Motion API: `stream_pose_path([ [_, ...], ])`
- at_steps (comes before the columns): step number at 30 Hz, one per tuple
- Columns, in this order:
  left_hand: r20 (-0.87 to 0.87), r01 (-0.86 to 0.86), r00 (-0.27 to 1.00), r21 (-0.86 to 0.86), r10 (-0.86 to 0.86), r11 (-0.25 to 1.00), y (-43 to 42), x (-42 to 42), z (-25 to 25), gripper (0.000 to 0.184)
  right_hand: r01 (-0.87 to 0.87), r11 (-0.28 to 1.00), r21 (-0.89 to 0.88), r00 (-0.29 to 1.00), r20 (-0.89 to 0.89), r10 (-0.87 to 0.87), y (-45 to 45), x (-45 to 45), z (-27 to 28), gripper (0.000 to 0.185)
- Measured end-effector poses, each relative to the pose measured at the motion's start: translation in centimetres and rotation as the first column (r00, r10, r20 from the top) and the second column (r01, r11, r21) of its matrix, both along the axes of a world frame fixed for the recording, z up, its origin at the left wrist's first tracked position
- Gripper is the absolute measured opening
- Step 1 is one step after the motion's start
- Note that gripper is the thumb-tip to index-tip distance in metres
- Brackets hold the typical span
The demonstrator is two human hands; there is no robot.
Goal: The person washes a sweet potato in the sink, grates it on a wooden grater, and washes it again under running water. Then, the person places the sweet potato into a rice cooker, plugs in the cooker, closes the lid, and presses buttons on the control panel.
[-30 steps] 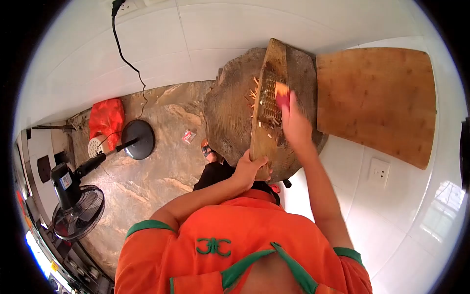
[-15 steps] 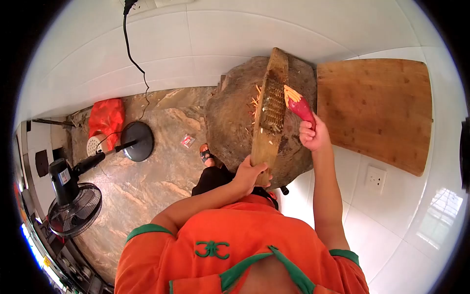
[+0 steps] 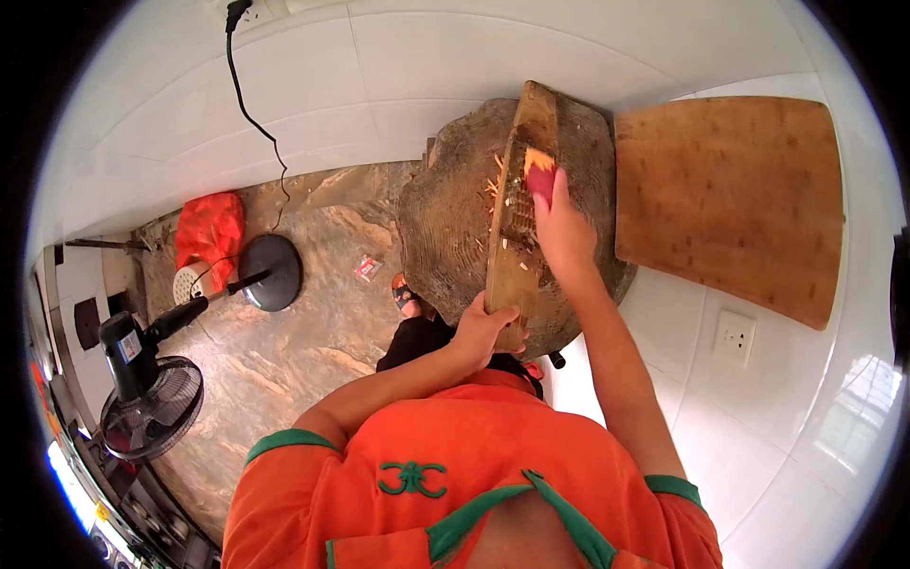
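Observation:
A long wooden grater [image 3: 515,275] with a rough metal panel slants over a round wooden block [image 3: 445,218]. Its lower end is gripped by my left hand [image 3: 485,334], thumb on top. My right hand [image 3: 567,232] is closed on a red-skinned root [image 3: 540,177], whose cut orange face lies against the upper part of the grating panel. Orange shreds [image 3: 495,180] lie on the block along the grater's left side. A few pale bits rest on the grater below the panel.
A wooden board [image 3: 728,204] stands at the right by the tiled wall. At the left are a black fan [image 3: 152,403] with a round base, a red bag [image 3: 210,228] and a white perforated basket [image 3: 192,283]. A small packet [image 3: 368,268] lies on the floor near my foot.
Half a second ago the root was raised off to the right of the grater, its shredded end visible. My right hand has brought it back left onto the panel. The left hand keeps its hold.

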State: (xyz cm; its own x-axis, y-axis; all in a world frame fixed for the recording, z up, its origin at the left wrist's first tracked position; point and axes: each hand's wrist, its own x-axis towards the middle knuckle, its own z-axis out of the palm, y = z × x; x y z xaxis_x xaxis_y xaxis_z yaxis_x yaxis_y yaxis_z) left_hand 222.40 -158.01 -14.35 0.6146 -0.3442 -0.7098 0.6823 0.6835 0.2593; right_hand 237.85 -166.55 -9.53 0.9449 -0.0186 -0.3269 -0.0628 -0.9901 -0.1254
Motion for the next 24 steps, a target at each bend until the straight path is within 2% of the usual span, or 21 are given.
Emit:
stream_pose_path([
  [3,-0.005,0.007,1.000,0.006,-0.007,1.000,-0.1,0.0,0.5,0.036,-0.043,0.961,0.272,0.918,0.390,-0.069,-2.3,4.6,-5.3,0.050],
  [4,0.001,0.004,1.000,-0.013,-0.004,1.000,-0.1,-0.1,0.4,0.036,0.133,0.784,0.606,0.970,0.083,-0.229,-4.2,6.7,-6.4,0.043],
  [5,0.007,0.004,1.000,-0.032,-0.004,0.999,0.0,-0.2,0.4,0.037,0.456,0.433,0.777,0.879,-0.318,-0.355,-6.2,7.0,-5.9,0.039],
  [6,0.021,0.002,1.000,-0.052,-0.001,0.999,0.2,-0.1,0.3,0.037,0.713,0.010,0.702,0.674,-0.681,-0.285,-7.7,7.2,-5.3,0.037],
  [9,-0.006,0.015,1.000,-0.020,-0.015,1.000,0.2,0.0,0.7,0.038,0.796,-0.403,0.452,0.506,-0.862,0.032,-10.8,4.8,-3.5,0.034],
  [12,0.022,0.030,0.999,-0.050,-0.029,0.998,0.2,-0.2,0.1,0.041,0.779,-0.340,0.527,0.506,-0.849,-0.156,-9.6,2.1,-1.0,0.034],
  [13,0.016,0.030,0.999,-0.047,-0.029,0.998,0.2,-0.2,0.1,0.041,0.769,-0.269,0.580,0.539,-0.814,-0.215,-9.3,1.5,-1.0,0.032],
  [16,-0.003,0.044,0.999,-0.028,-0.045,0.999,0.3,0.0,0.3,0.040,0.635,0.164,0.755,0.763,-0.580,-0.287,-8.1,-0.2,-2.0,0.030],
  [17,-0.010,0.050,0.999,-0.019,-0.050,0.999,0.3,0.0,0.3,0.040,0.545,0.382,0.746,0.836,-0.446,-0.321,-7.4,-0.8,-2.3,0.031],
  [20,-0.009,0.057,0.998,-0.013,-0.057,0.998,0.3,0.2,0.3,0.039,0.280,0.828,0.486,0.960,-0.115,-0.257,-4.4,-1.9,0.3,0.038],
  [22,-0.012,0.049,0.999,-0.014,-0.049,0.999,0.2,-0.1,0.5,0.038,0.032,0.951,0.308,0.997,0.062,-0.053,-4.6,-1.4,-1.2,0.050],
  [24,-0.008,0.024,1.000,-0.008,-0.024,1.000,0.2,0.0,1.0,0.034,-0.060,0.985,0.164,0.995,0.085,0.046,-3.8,-1.2,-0.7,0.054],
])
